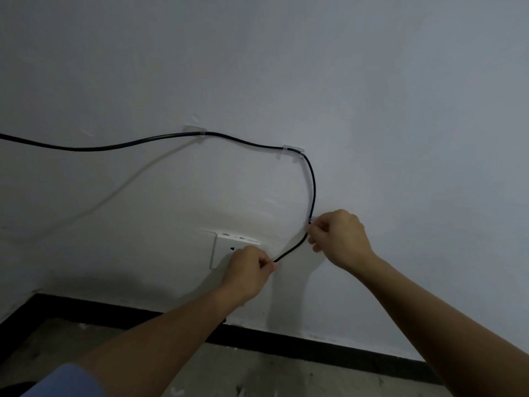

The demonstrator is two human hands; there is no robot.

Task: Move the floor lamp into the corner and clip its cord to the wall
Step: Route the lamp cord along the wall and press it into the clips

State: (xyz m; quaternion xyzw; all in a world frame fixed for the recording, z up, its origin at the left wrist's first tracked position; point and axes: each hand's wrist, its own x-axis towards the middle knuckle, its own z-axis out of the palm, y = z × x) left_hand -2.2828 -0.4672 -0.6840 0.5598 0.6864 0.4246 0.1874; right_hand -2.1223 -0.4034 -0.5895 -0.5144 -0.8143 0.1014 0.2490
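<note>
A black cord (pixel 120 145) runs in from the left edge along the white wall (pixel 372 81). It passes through a clear clip (pixel 195 131) and a second clear clip (pixel 293 150), then curves down. My right hand (pixel 337 239) pinches the cord below that bend, against the wall. My left hand (pixel 249 269) grips the cord's lower end in front of a white wall socket (pixel 226 245). The plug is hidden in my left fist. The floor lamp is out of view.
A black skirting board (pixel 315 346) runs along the foot of the wall and turns at the left corner. Below it lies a rough concrete floor (pixel 257 376). A blue sleeve (pixel 63 382) shows at the bottom left.
</note>
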